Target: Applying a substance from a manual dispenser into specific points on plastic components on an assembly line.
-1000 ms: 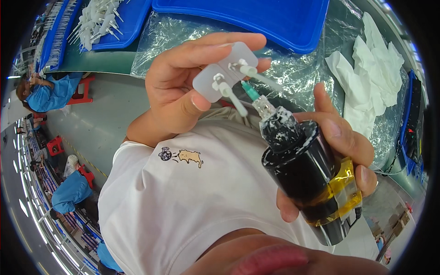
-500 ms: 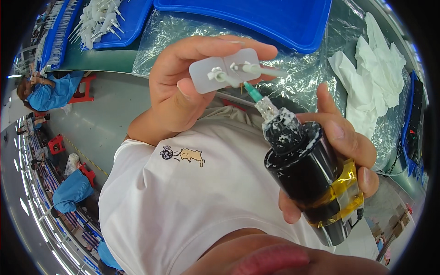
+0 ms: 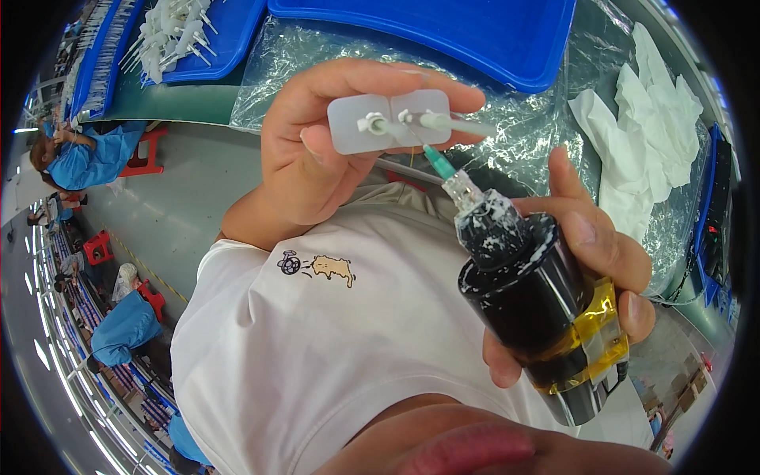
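Between the fingers and thumb of my left hand [image 3: 313,150] is a small white plastic piece [image 3: 355,136], made of two rounded plates side by side with thin stems standing out of them. My right hand [image 3: 598,237] wraps round a black cylindrical handheld tool [image 3: 526,293], its front smeared with white residue and its body bound with yellow tape. At the tool's front sits a green-hubbed needle tip [image 3: 439,161]. The thin needle points at the stems of the white piece; whether it touches them I cannot tell.
A blue tray [image 3: 443,32] lies beyond my hands on clear plastic film [image 3: 317,59]. Another blue tray [image 3: 229,47] holds a heap of similar white parts [image 3: 174,36]. Crumpled white cloth [image 3: 641,134] lies at right. People in blue [image 3: 95,162] sit at left near red stools [image 3: 149,150].
The white piece has tilted slightly in my left hand, so its plates sit more level. The needle's tip now reaches nearer the middle between the plates. My right hand has barely moved.
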`<action>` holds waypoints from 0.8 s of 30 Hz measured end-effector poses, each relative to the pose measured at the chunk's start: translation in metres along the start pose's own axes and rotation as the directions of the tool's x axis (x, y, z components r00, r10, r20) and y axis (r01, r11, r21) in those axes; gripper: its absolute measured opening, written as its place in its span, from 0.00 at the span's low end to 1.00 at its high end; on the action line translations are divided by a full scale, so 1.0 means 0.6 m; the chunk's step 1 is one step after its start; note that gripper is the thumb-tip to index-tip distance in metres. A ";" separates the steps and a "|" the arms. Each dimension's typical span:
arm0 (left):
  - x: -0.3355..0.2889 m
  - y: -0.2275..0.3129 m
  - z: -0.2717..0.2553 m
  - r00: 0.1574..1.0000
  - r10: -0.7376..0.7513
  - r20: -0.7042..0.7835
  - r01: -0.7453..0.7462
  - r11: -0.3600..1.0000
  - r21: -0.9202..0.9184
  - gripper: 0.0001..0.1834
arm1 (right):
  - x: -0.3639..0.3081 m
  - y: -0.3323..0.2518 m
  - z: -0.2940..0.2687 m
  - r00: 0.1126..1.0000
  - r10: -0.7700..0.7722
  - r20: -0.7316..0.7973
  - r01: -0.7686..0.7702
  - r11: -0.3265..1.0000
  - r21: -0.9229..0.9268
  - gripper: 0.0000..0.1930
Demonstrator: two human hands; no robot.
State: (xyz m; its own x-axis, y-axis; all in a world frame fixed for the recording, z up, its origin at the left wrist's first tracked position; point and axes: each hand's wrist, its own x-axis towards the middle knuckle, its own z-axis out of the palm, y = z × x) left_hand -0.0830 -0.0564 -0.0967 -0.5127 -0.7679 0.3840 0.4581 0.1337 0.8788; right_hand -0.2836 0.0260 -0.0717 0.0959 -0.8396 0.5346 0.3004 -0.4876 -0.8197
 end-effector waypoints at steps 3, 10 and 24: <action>0.002 0.002 0.002 0.999 -0.029 -0.033 0.030 0.999 0.024 0.30 | 0.000 0.000 -0.001 1.000 -0.006 -0.002 0.006 1.000 -0.005 0.30; 0.004 0.008 0.000 0.997 -0.075 -0.017 0.075 0.997 -0.001 0.29 | 0.002 -0.001 -0.001 1.000 -0.014 -0.002 0.014 1.000 -0.006 0.31; 0.006 -0.009 -0.010 0.996 -0.043 0.075 0.059 0.971 -0.230 0.22 | 0.001 0.002 -0.001 0.999 -0.051 -0.001 0.051 0.999 -0.015 0.33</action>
State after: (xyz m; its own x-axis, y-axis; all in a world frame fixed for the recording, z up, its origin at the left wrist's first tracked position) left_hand -0.0829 -0.0636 -0.1018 -0.5850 -0.7238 0.3659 0.5814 -0.0597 0.8114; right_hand -0.2838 0.0245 -0.0727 0.0799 -0.8138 0.5756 0.2905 -0.5334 -0.7944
